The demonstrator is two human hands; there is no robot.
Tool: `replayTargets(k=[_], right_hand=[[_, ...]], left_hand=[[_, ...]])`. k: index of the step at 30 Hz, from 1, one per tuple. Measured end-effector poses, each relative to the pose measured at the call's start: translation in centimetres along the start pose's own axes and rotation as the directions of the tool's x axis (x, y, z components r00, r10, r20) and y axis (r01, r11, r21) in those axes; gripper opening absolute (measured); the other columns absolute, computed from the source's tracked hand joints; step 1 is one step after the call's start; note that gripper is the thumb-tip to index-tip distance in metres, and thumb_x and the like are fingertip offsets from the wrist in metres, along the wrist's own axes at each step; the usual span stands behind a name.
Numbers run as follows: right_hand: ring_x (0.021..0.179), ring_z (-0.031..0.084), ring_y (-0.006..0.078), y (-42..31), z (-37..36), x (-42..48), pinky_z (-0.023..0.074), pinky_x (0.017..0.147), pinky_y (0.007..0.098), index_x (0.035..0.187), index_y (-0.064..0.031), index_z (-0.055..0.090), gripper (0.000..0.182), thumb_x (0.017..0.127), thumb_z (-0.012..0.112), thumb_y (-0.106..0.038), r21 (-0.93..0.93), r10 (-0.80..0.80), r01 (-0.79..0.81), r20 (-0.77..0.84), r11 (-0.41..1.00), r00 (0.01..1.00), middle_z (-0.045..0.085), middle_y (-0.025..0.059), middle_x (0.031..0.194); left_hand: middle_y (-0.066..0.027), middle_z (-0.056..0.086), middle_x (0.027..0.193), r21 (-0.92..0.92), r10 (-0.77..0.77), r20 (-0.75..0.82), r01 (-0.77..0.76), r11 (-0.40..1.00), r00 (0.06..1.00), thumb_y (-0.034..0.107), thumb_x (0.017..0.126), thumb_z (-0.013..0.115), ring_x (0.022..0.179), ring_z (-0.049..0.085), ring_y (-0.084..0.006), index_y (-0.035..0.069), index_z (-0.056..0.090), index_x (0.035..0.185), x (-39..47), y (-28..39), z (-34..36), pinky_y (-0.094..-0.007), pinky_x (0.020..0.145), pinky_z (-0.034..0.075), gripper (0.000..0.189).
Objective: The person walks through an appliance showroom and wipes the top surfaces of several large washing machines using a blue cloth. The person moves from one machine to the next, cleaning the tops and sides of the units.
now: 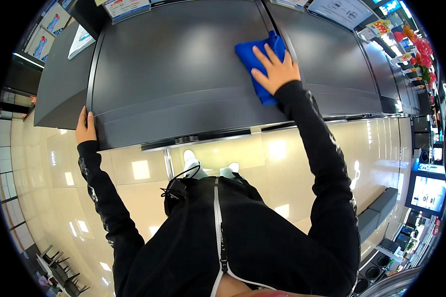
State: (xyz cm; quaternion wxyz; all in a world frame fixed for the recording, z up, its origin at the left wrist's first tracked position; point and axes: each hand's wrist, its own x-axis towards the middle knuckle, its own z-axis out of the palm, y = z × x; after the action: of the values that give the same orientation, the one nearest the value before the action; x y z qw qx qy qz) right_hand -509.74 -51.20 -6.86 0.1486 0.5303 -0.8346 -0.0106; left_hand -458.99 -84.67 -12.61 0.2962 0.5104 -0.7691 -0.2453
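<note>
A folded blue cloth (258, 63) lies on the dark grey top of a large appliance (171, 67), close to the seam with its neighbour. My right hand (277, 70) presses flat on the cloth with its fingers spread, covering the cloth's lower right part. At the left front corner of the same appliance, my left hand (85, 124) rests against the side edge, its fingers pointing away from me. Nothing is seen held in the left hand. A metal trim strip runs along each side of the top.
More dark appliances (330, 55) stand in a row to the right. Sign holders (128, 9) stand at the back, and papers (81, 42) lie on the left unit. Grey benches (377, 211) are at the right, with chairs (61, 271) at the lower left on a glossy tiled floor.
</note>
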Motion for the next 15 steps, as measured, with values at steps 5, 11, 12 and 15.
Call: replayTargets(k=[5,11,12,15], right_hand=[[0.132,0.039,0.0519,-1.5,-3.4,-7.0,0.0382,0.101,0.0607,0.148,-0.0309,0.045,0.068,0.086,0.057,-0.054,0.167,-0.124,0.136,-0.079,0.977,0.989,0.045,0.0104,0.152],[0.131,0.043,0.0475,-0.6,-3.6,-10.4,0.0391,0.103,0.0590,0.142,-0.0246,0.054,0.056,0.088,0.060,-0.041,0.232,-0.037,0.079,-0.181,0.969,0.983,0.053,0.0101,0.145],[0.131,0.043,0.0472,0.6,-3.2,-10.7,0.0384,0.104,0.0590,0.141,-0.0245,0.055,0.056,0.088,0.059,-0.040,0.221,-0.006,0.048,-0.187,0.974,0.982,0.053,0.0098,0.145],[0.132,0.043,0.0468,5.1,-2.1,-11.4,0.0357,0.108,0.0546,0.145,-0.0278,0.051,0.056,0.090,0.058,-0.035,0.166,0.100,-0.073,-0.161,0.983,0.982,0.051,0.0064,0.148]], left_hand=[[-0.0144,0.066,0.126,0.156,0.022,-0.177,0.006,0.988,0.984,0.029,0.101,0.055,0.117,0.063,-0.0254,0.006,0.061,0.133,-0.4,0.4,-1.3,-0.0342,0.099,0.047,0.040],[-0.0123,0.068,0.123,0.211,0.413,-0.308,-0.362,0.908,0.857,0.010,0.095,0.056,0.114,0.064,-0.0268,0.005,0.066,0.126,-7.9,13.2,4.4,-0.0364,0.099,0.047,0.033],[-0.0129,0.068,0.123,0.171,0.456,-0.299,-0.422,0.890,0.839,0.008,0.094,0.056,0.114,0.064,-0.0273,0.004,0.066,0.125,-9.6,16.1,6.2,-0.0368,0.100,0.047,0.033],[-0.0144,0.068,0.122,-0.019,0.511,-0.148,-0.519,0.854,0.846,0.007,0.092,0.056,0.114,0.064,-0.0287,0.003,0.066,0.124,-14.4,25.7,12.8,-0.0367,0.101,0.047,0.034]])
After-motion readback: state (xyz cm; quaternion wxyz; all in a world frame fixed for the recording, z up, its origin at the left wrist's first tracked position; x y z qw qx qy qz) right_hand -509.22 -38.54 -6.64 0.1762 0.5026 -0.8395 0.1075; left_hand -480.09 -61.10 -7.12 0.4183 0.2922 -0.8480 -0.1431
